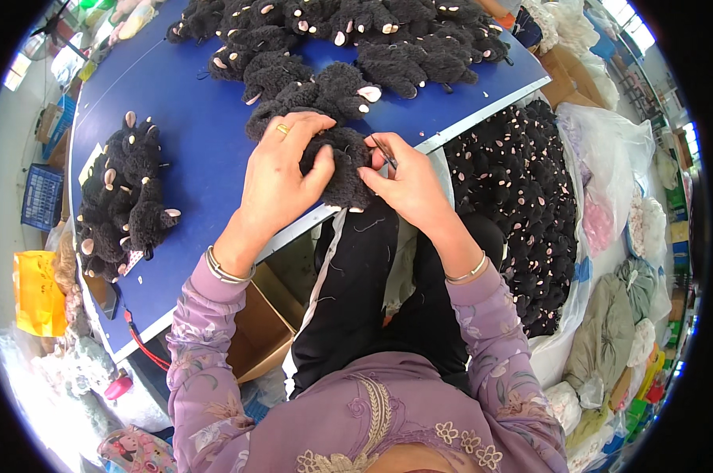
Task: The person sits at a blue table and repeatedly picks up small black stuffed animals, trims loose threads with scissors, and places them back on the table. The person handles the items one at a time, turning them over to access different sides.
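I see left hand [282, 169] gripping plush [347, 177] over table edge [494, 112] — likely bracing it | right hand [412, 185] pinching dark tool [385, 152] — likely for fine control

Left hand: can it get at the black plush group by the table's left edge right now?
Likely yes, though the left hand holds a black plush toy and would probably let go first; only blue tabletop shows between it and the plush group.
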Motion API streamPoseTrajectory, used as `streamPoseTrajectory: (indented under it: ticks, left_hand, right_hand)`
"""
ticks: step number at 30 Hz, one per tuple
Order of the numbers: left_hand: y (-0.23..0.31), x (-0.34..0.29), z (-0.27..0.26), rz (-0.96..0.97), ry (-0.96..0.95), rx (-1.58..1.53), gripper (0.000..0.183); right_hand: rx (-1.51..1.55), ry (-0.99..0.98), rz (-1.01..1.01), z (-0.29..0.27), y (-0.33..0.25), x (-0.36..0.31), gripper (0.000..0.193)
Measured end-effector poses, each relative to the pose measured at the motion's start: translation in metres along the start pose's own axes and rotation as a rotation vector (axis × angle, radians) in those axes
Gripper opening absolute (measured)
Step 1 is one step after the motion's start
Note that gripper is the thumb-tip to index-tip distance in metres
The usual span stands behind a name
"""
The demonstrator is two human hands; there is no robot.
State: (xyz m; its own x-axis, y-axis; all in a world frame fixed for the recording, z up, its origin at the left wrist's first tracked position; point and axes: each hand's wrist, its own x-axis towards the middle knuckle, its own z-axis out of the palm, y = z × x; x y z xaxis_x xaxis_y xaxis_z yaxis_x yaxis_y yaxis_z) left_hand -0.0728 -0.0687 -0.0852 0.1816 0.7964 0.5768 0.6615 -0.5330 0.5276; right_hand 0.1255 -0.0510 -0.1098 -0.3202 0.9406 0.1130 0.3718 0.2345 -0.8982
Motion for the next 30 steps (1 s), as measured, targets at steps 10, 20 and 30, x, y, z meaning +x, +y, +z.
streamPoseTrajectory:
  ticks: [10,20,30]
  left_hand:
    - [-0.005,-0.008,0.009,-0.320,-0.209,-0.166,0.050]
    - [-0.016,-0.009,0.011,-0.323,-0.251,-0.214,0.030]
    - [-0.015,-0.006,0.012,-0.383,-0.248,-0.209,0.014]
  right_hand:
    - [-0.029,-0.248,-0.068,-0.011,-0.026,0.033,0.024]
    - [-0.094,-0.355,0.031,-0.008,-0.007,0.046,0.022]
    - [0.008,-0.352,0.070,-0.005,-0.011,0.043,0.020]
